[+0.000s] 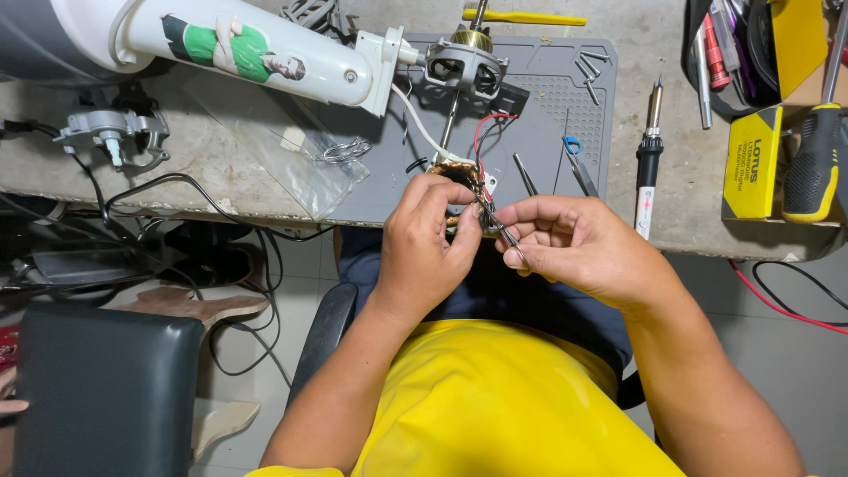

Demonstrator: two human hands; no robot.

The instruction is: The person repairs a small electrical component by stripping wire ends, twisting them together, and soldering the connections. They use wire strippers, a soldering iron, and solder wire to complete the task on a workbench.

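Note:
My left hand (428,247) grips a small motor stator with copper windings (461,177) at the near edge of a grey work mat (548,132). Red, black and white wires run from the stator toward a grey motor housing (466,64) on the mat. My right hand (570,243) pinches thin metal tweezers (496,223), their tips against the windings beside my left fingers. Most of the stator is hidden behind my left hand.
A white fan body (256,44) lies across the bench's far left. A soldering iron (649,155), loose screws (590,66), a blue-handled tool (579,168), a clear plastic bag (300,150) and a yellow box (755,163) lie around. A dark chair back (106,389) stands at the lower left.

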